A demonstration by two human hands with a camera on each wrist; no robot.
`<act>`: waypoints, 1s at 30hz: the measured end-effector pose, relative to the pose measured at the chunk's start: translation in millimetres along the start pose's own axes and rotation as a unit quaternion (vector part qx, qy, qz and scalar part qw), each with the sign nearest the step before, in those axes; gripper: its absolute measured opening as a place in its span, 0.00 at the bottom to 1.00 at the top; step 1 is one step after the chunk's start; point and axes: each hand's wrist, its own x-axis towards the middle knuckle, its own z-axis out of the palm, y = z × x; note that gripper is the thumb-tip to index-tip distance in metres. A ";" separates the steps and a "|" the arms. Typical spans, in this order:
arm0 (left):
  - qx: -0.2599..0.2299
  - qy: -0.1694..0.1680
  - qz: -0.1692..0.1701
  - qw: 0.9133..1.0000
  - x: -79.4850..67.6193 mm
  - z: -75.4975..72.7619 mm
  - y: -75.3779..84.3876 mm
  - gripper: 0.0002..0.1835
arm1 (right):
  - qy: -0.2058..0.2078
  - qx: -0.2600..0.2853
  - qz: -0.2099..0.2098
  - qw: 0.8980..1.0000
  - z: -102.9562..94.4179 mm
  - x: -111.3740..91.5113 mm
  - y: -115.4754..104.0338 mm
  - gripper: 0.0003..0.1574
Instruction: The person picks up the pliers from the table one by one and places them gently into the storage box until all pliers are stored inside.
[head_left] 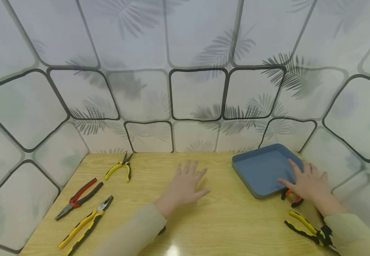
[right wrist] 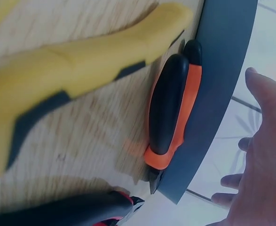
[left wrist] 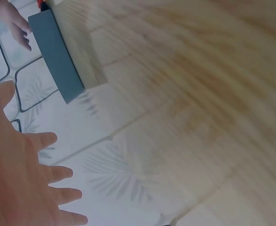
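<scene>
My left hand (head_left: 186, 183) is spread flat over the middle of the wooden table, palm down, holding nothing. In the left wrist view, the fingers of this left hand (left wrist: 15, 169) are straight. My right hand (head_left: 311, 183), fingers also spread, is over the right front corner of a blue-grey tray (head_left: 265, 170); contact cannot be told. Orange-and-black pliers (right wrist: 168, 108) lie against the tray's wall (right wrist: 222, 70), partly hidden by the right hand in the head view. Nearer me, beside the right sleeve, lie yellow-and-black pliers (head_left: 309, 229), their head partly covered.
On the left lie yellow long-nose pliers (head_left: 122, 165), red-and-black pliers (head_left: 77, 200) and large yellow-and-black pliers (head_left: 87, 224). Black-and-red pliers (right wrist: 81, 209) show in the right wrist view. A dark tip (head_left: 162, 231) pokes out under the left sleeve. Patterned walls (head_left: 197, 94) surround the table.
</scene>
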 end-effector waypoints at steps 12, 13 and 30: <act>0.032 -0.017 0.014 0.999 26.5 5.8 23.1 0.43 | -0.008 0.019 0.013 1.000 7.7 6.1 17.9 0.68; 0.033 -0.018 0.016 0.999 28.4 6.0 25.1 0.43 | -0.008 0.019 0.014 1.000 8.3 6.4 19.2 0.68; 0.068 -0.054 0.032 0.996 60.2 8.4 61.1 0.42 | -0.021 0.017 0.015 1.000 13.1 13.1 32.0 0.68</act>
